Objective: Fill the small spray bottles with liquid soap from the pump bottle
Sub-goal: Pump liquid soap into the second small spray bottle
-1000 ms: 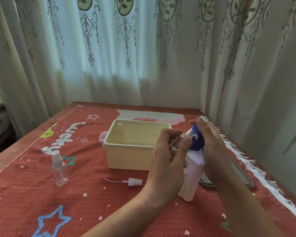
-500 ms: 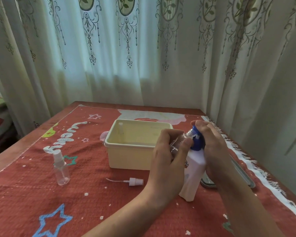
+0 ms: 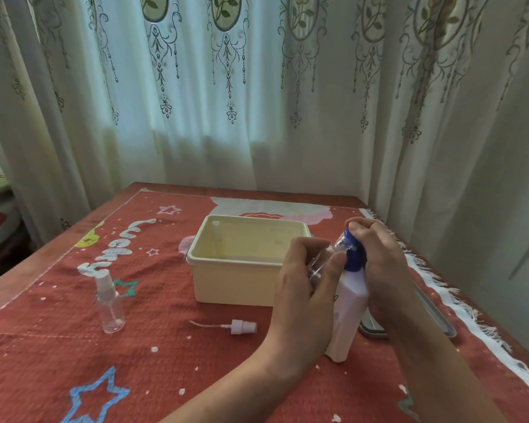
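As hands (image 3: 303,288) (image 3: 379,270) cover the pump bottle (image 3: 348,315), a tub (image 3: 235,285) sits behind.

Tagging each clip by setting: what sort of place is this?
Likely a room in a home: patterned curtains hang behind a wooden table covered with a red, star-printed cloth.

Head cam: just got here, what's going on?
A person is filling a small clear spray bottle from the white pump bottle. The left hand holds the uncapped bottle tilted, its mouth at the nozzle; the right hand wraps over the blue pump head. A loose spray head lies on the red cloth in front of the cream tub, and a second, capped spray bottle stands further left. Whether soap is flowing cannot be seen.
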`<state>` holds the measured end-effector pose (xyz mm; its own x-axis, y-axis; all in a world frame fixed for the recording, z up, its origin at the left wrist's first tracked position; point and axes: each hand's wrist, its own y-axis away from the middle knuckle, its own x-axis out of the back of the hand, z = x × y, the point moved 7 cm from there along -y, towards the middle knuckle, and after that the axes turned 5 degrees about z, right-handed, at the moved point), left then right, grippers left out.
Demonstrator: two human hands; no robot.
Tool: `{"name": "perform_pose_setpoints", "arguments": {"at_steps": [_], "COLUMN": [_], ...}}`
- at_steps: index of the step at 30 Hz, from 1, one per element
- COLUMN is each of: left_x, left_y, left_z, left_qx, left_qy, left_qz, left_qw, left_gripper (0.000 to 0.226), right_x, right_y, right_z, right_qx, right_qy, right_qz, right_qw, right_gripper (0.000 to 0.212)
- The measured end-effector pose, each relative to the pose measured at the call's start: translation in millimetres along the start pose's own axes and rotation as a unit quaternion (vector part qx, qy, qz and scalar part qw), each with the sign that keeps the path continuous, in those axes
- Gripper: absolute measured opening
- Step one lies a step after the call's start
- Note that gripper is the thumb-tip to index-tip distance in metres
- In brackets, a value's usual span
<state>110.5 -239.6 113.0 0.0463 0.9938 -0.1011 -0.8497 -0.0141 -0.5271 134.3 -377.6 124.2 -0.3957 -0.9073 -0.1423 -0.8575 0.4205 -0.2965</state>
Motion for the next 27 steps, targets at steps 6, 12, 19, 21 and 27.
{"name": "perform_pose_setpoints", "arguments": {"at_steps": [6,12,19,21,27], "left_x": [1.2,1.4,-1.3,-1.5,-0.9], "left_y": [-1.6,-2.3,-1.7,-1.9,0.8], "left_z": [-0.2,2.1,4.8,5.1,0.7], "left_qx": [0.006,0.004,0.022,0.020,0.006], "left_qy": [0.005,0.015,0.045,0.045,0.017], "left_qz": [-0.003,-0.005,-0.014,-0.016,-0.009], "left_qw": [1.000,1.000,0.999,0.999,1.000], "left_gripper": [0.012,0.012,0.008,0.009,0.012], "right_x": [-2.1,-2.5,-0.7,-0.4,-1.6], "right_y": [1.6,1.9,1.8,1.3,1.3], "right_z": [4.6,3.9,4.4,4.1,0.0], "right_qx": [-0.020,-0.017,-0.027,-0.032,-0.011], "right_qy": [-0.020,-0.015,-0.004,-0.015,-0.018], "right_qz": [-0.012,-0.010,-0.003,-0.002,-0.012], "right_qw": [1.000,1.000,1.000,0.999,1.000], "right_gripper": [0.020,0.027,0.033,0.021,0.010]}}
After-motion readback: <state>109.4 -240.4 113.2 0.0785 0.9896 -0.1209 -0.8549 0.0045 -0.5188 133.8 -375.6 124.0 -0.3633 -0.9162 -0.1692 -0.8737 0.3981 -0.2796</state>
